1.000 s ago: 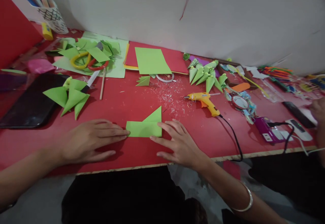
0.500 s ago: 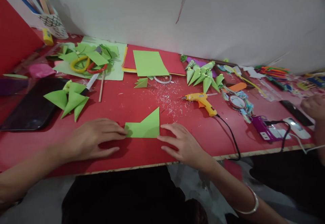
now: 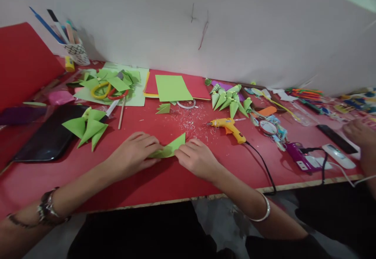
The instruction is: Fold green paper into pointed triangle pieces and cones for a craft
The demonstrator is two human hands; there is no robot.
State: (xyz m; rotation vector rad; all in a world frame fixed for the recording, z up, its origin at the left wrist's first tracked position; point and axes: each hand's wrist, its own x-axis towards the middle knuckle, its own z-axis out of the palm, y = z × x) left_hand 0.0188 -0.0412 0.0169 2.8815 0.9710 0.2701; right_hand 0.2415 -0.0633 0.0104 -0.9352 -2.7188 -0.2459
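Note:
A folded piece of green paper [image 3: 172,146] lies near the front of the red table, between my two hands. My left hand [image 3: 139,151] is closed on its left end, fingers on top and thumb along the front. At the paper's right end, the fingers of my right hand [image 3: 196,156] are pinched together on it. One pointed corner rises above the hands. The fingertips cover both ends of the paper. To the left, a shape of folded green paper leaves [image 3: 89,128] rests partly on a black phone-like slab [image 3: 53,133].
A yellow glue gun [image 3: 227,126] lies right of centre, its cord running over the front edge. Scissors [image 3: 110,90] rest among green scraps. Behind are paper sheets [image 3: 173,88] and green paper cones [image 3: 227,99]. Another person's hand [image 3: 358,133] is at far right, near a purple power strip [image 3: 302,157].
Both hands have closed in on the green paper and now grip its ends; before, their fingers were stretched out beside it. The paper looks narrower, its lower part lifted or folded. The view has shifted.

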